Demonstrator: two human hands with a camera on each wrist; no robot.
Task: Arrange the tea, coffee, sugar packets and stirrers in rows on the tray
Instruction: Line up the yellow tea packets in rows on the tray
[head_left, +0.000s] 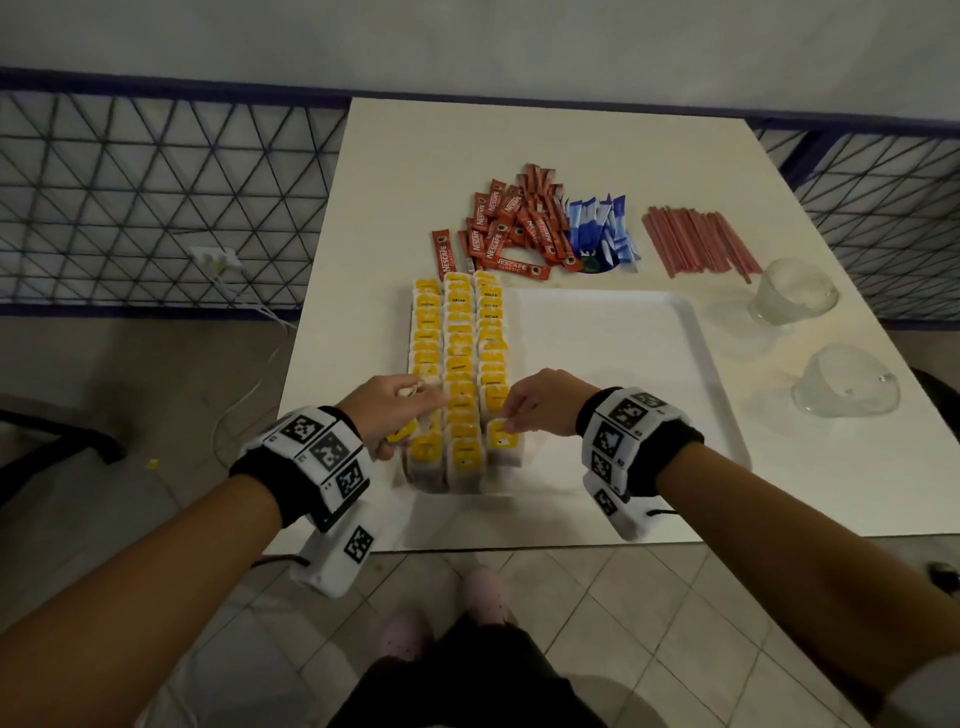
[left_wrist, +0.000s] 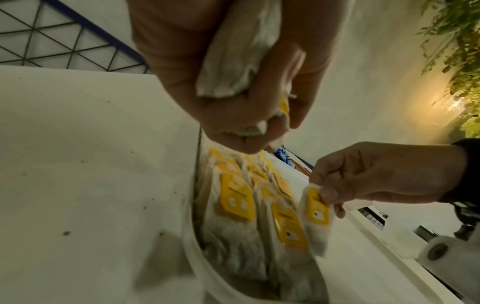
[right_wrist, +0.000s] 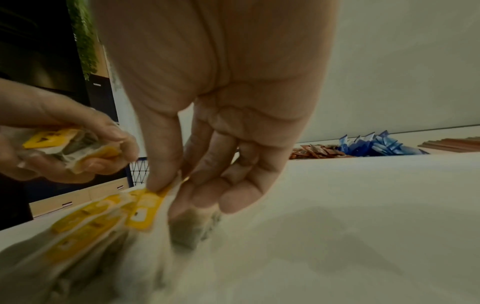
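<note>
Three rows of yellow-tagged tea bags (head_left: 460, 358) fill the left side of the white tray (head_left: 623, 364). My left hand (head_left: 395, 410) grips a small bunch of tea bags (left_wrist: 233, 61) over the near end of the left row. My right hand (head_left: 530, 410) pinches the top of one tea bag (left_wrist: 315, 207) at the near end of the right-hand row; thumb and forefinger hold its yellow tag (right_wrist: 145, 205). Red coffee sticks (head_left: 511, 226), blue sugar packets (head_left: 597, 228) and pink stirrers (head_left: 696, 241) lie on the table beyond the tray.
Two upturned clear glasses (head_left: 792, 299) (head_left: 844, 379) stand on the white table (head_left: 395, 182) to the right of the tray. A wire-mesh fence (head_left: 156, 197) runs behind the table. Tiled floor (head_left: 623, 623) lies below its near edge.
</note>
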